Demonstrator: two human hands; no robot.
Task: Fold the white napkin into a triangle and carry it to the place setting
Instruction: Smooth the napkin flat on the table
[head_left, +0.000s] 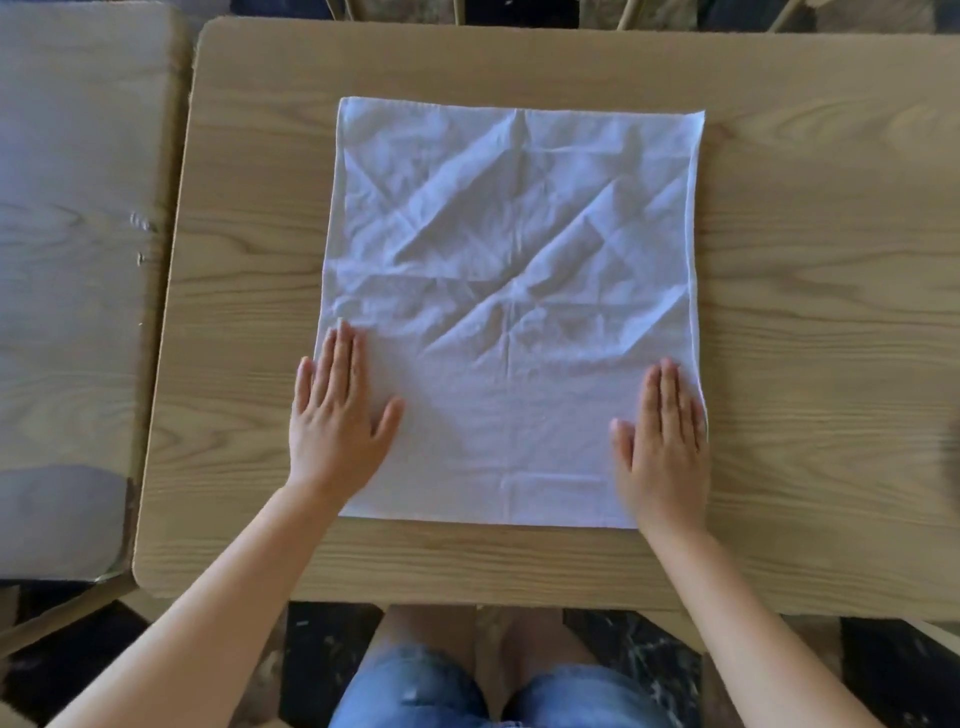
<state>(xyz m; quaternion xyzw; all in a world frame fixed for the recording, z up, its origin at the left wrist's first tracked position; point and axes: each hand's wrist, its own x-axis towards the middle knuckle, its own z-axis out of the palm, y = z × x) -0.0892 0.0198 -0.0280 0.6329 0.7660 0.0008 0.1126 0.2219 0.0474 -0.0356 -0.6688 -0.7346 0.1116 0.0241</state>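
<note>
A white napkin (514, 291) lies spread out flat and square on the wooden table (810, 291), creased with diagonal and straight wrinkles. My left hand (335, 415) rests palm down on its near left corner area, fingers together and pointing away from me, partly over the left edge. My right hand (665, 441) lies flat, palm down, on the near right part of the cloth by its right edge. Neither hand grips the fabric. No place setting shows in this view.
A second wooden table (67, 291) stands close on the left with a narrow gap between. Chair legs show beyond the far edge. My knees in denim shorts (415, 691) are below the table's near edge. A dark blurred thing (955, 467) sits at the right border.
</note>
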